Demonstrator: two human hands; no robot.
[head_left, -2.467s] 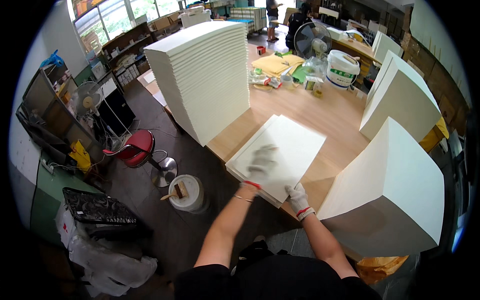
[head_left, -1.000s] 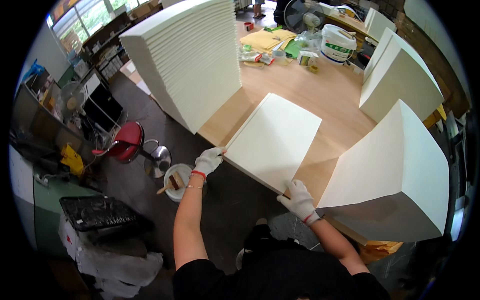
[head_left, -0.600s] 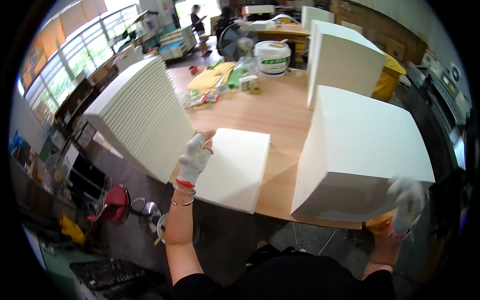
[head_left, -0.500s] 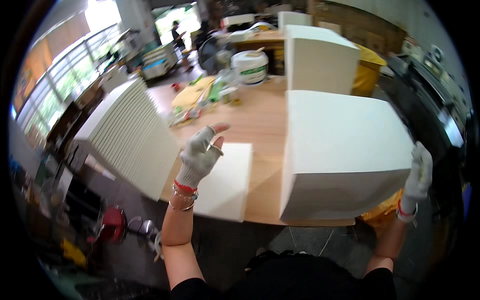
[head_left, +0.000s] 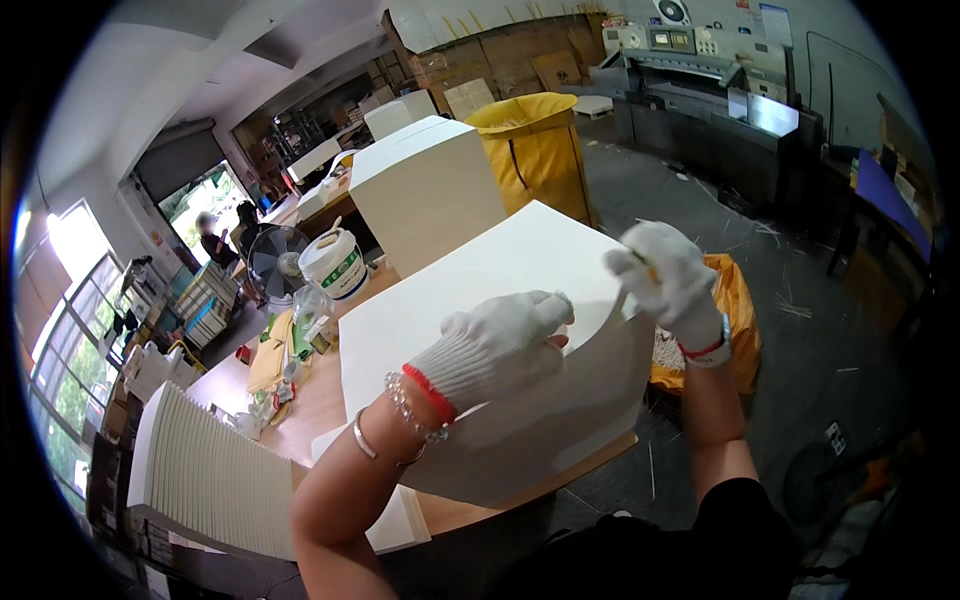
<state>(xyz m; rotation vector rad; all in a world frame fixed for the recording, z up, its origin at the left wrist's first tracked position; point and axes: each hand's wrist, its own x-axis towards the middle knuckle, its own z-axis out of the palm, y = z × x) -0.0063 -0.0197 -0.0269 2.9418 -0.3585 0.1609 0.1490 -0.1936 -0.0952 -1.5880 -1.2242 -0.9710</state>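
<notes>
A tall block of white paper sheets [head_left: 450, 280] stands in front of me on the wooden table. My left hand [head_left: 500, 345], in a white knitted glove with a red cuff, rests over the near part of the top, fingers stretched out to the right. At the right corner my right hand [head_left: 668, 280], gloved the same way, has its fingers bent round the edge of some lifted sheets [head_left: 608, 322], which curl upward. Its fingertips are partly hidden. A low white stack [head_left: 400, 520] lies on the table beneath my left forearm.
To the left leans a ridged stack of paper [head_left: 205, 470]. Farther back are a white bucket [head_left: 335, 265], another tall paper block [head_left: 430, 195] and a yellow bin bag [head_left: 540, 150]. An orange bag [head_left: 738, 320] of scraps stands at right, a large cutting machine [head_left: 700, 110] beyond it.
My view has turned to the right. My left hand has come from above the low stack onto the tall block; my right hand has moved from its side to the lifted sheets at its corner.
</notes>
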